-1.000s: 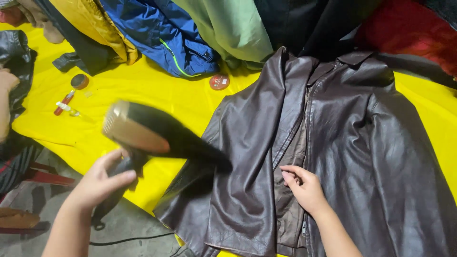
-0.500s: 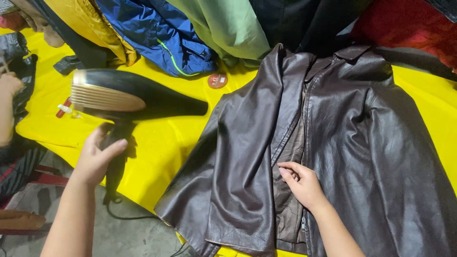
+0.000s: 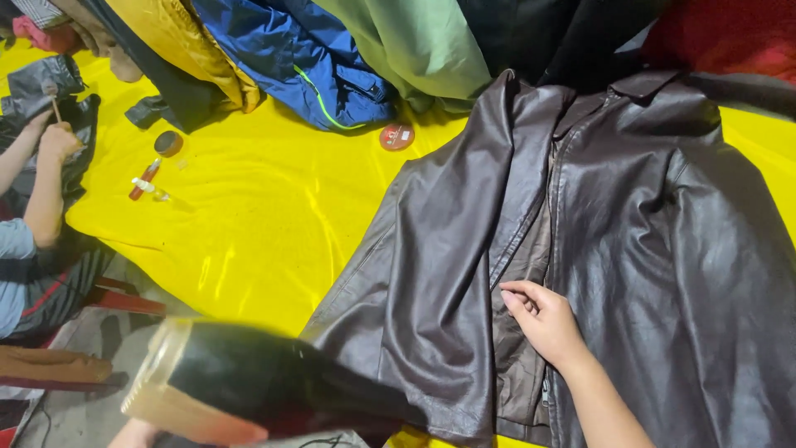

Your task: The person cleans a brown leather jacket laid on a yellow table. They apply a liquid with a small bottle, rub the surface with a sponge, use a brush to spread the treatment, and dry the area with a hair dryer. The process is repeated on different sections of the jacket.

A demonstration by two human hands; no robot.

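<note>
A dark brown leather jacket (image 3: 630,224) lies spread on a yellow sheet (image 3: 249,216), its front partly unzipped. My right hand (image 3: 543,319) rests flat on the inner edge of the jacket's opening, fingers pointing left and holding nothing. A black hair dryer with a gold rear grille (image 3: 249,386) is low at the bottom left, blurred, its nozzle aimed at the jacket's lower left hem. Only a sliver of my left hand (image 3: 133,434) shows beneath the dryer, gripping it from below the frame edge.
Yellow, blue (image 3: 290,58) and green (image 3: 406,46) jackets and a red garment are piled along the far edge. A red round tin (image 3: 396,137), a dark round tin (image 3: 168,143) and a small red tube (image 3: 145,178) lie on the sheet. Another person's hand (image 3: 58,141) works on a black jacket at left.
The hair dryer has swung down from above the yellow sheet to the bottom left, next to the jacket's hem. My right hand has stayed on the jacket's opening.
</note>
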